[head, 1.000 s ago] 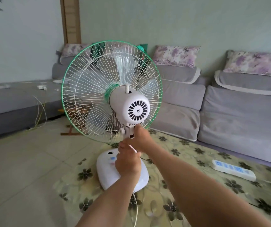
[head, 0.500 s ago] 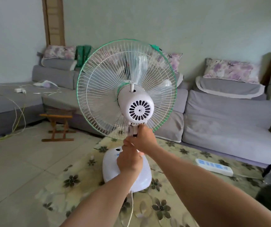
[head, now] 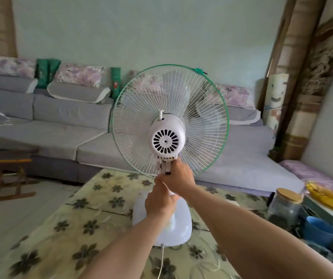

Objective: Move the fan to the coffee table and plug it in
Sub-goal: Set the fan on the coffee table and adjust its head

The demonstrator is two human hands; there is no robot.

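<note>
A white table fan (head: 166, 140) with a green-rimmed wire cage is held up in front of me, its motor housing facing me. My right hand (head: 178, 178) grips the neck just under the motor. My left hand (head: 159, 204) grips the stem below it, above the white oval base (head: 179, 224). The fan's white cord (head: 161, 260) hangs down from the base. At the right edge a low table (head: 322, 213) shows, loaded with things. The power strip is hidden from view.
A floral mat (head: 93, 222) covers the floor below. A grey sofa (head: 65, 127) runs along the back wall. A wooden stool (head: 6, 178) stands at left. On the table sit a cork-lidded glass jar (head: 284, 208), a blue bowl (head: 318, 230) and a yellow plate (head: 328, 196).
I have swung to the right with the fan in both hands. The sofa and stool slid left, the power strip dropped out of sight, and the table at right came further into view.
</note>
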